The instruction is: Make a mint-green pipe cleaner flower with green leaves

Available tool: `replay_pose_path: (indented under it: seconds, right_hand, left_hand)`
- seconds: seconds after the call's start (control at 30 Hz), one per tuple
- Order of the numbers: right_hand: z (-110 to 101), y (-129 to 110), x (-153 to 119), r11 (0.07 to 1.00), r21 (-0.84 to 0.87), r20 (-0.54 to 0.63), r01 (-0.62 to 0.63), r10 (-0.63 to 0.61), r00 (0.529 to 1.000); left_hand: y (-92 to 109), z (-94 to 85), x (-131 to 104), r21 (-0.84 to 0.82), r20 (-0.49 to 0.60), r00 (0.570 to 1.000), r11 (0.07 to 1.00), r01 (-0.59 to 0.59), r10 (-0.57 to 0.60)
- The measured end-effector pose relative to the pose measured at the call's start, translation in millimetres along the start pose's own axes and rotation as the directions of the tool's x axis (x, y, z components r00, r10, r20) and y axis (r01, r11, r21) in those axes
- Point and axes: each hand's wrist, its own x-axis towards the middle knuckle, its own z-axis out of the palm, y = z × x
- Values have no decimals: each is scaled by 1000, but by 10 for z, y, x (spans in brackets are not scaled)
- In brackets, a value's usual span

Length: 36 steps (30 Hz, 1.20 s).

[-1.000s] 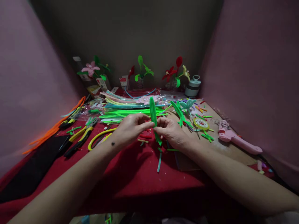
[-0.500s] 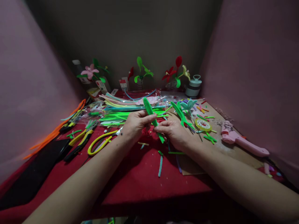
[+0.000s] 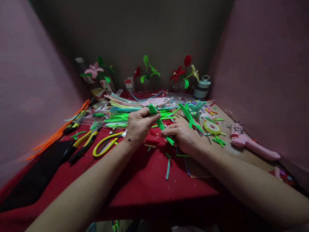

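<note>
A bright green fuzzy leaf-shaped piece (image 3: 159, 123) slants from upper left to lower right between my hands. My left hand (image 3: 140, 125) pinches its upper part between thumb and fingers. Lower down, the thumb and fingertips of my right hand (image 3: 179, 135) are closed on the same piece, with its split end sticking out below them. Just right of it, another green bundle (image 3: 187, 115) lies on the brown board. Behind my left hand are green pipe cleaners (image 3: 117, 120) in clear wrapping.
Yellow-handled scissors (image 3: 98, 149), pliers (image 3: 89, 141) and a black object (image 3: 38, 177) lie left on the red cloth (image 3: 145, 183). A pink glue gun (image 3: 256, 145) and yellow disc (image 3: 212, 127) are at right. Fuzzy flowers (image 3: 94, 70) and a lidded jar (image 3: 202, 88) stand behind.
My left hand has turned a little, its back now more to the camera, and the green piece has tilted with its lower end further right. The whole view has shifted slightly.
</note>
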Motion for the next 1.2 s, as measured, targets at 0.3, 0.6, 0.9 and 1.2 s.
replay_pose_path:
  seconds: [0.3,0.6,0.9,1.2]
  right_hand:
    - [45,-100,-47,999,-35,-16,-33,32,999]
    - [20,-101,-38,954,-278,-92,115,-145,985]
    - [26,-62,-37,813,-474,-171,337,-460,871]
    - [44,-43,-66,735,-559,-134,384,-537,833]
  left_hand:
    - [109,-68,24,81,-124,988,993,-87,97]
    - [126,-194,111,-317,-180,981,948,17,-77]
    - [-32,-146,19,-216,211,869,845,488,-448]
    - [-22,-43,-85,-142,322,852,869,474,-413]
